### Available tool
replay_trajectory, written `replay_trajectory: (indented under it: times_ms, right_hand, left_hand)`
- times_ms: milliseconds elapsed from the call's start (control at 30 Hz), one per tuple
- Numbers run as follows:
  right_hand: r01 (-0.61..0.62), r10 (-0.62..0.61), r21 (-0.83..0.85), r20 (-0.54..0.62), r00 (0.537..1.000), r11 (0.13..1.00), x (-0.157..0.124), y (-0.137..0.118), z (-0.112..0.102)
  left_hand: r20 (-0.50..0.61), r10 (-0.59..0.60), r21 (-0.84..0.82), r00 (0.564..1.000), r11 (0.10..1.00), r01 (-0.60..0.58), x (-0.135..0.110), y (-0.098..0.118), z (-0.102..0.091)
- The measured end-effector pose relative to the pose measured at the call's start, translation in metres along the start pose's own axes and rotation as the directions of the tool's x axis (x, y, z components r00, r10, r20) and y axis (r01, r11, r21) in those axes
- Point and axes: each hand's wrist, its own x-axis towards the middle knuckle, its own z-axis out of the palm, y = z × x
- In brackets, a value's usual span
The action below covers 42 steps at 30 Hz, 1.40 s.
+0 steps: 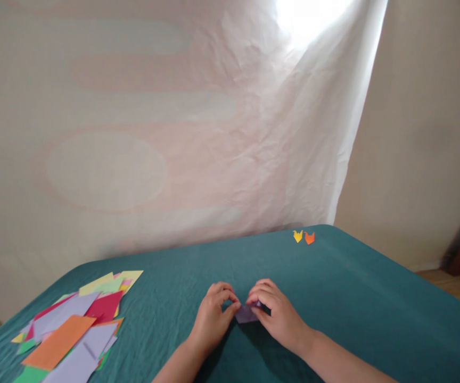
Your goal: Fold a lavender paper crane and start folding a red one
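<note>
"Where's the paper?"

"Between the hands, over the tabletop; whether it touches down, I can't tell. The left hand has its fingers pinched on the nine o'clock end, the right hand on the three o'clock side."

"How should it handle?"

"Feather-light, I'd judge, stiff enough to keep a crease, but easily crumpled or torn. Hold the edges, thumb against fingertip, lightly. The pile sits at nine o'clock."

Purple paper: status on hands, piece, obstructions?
Left hand and right hand pinching opposite ends of purple paper. Right end partly hidden. Paper pile off left, yellow shape and orange shape near far edge; none in the way.
</note>
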Motion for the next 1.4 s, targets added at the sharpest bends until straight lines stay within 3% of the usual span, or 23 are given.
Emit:
replay_trajectory:
  times_ms: [133, 467, 633, 767, 900, 1067, 1133, 1267, 1400]
  right_hand:
    - [-0.075, 0.076, -0.016, 0.056, 0.996, 0.997, -0.002, 0.000, 0.002]
    - [-0.105, 0.105, 0.016, -0.017, 0.994, 0.994, -0.002, 0.008, 0.001]
    - [-0.184, 0.183, 0.152, 0.020, 0.983, 0.971, -0.002, 0.006, 0.001]
    - [-0.339, 0.325, 0.314, 0.099, 0.941, 0.887, -0.002, 0.010, 0.002]
    - [-0.417, 0.372, 0.521, 0.195, 0.907, 0.744, -0.002, 0.018, 0.004]
    - [-0.422, 0.409, 0.627, 0.176, 0.895, 0.655, -0.001, 0.021, 0.004]
    - [-0.416, 0.413, 0.614, 0.156, 0.897, 0.671, -0.001, 0.020, 0.003]
    - [-0.384, 0.351, 0.475, 0.161, 0.922, 0.792, -0.002, 0.016, 0.003]
    - [-0.388, 0.341, 0.367, 0.188, 0.921, 0.845, -0.002, 0.014, 0.003]
  left_hand:
    - [0.003, 0.019, -0.001, 1.000, 1.000, -0.019, 0.000, 0.006, -0.002]
    - [0.060, -0.001, -0.068, 0.998, 0.998, 0.005, 0.001, 0.006, -0.002]
    - [0.108, -0.096, -0.180, 0.989, 0.977, 0.115, -0.001, -0.001, 0.006]
    - [0.074, -0.213, -0.360, 0.974, 0.905, 0.225, 0.000, -0.010, 0.010]
    - [0.077, -0.209, -0.564, 0.975, 0.797, 0.216, 0.003, -0.015, 0.012]
    - [0.049, -0.212, -0.480, 0.976, 0.852, 0.209, 0.003, -0.014, 0.010]
    - [0.067, -0.217, -0.427, 0.974, 0.876, 0.225, 0.003, -0.011, 0.008]
    - [0.093, -0.234, -0.384, 0.968, 0.888, 0.252, 0.002, -0.004, 0.006]
    - [0.149, -0.267, -0.412, 0.952, 0.859, 0.305, 0.002, -0.002, 0.008]
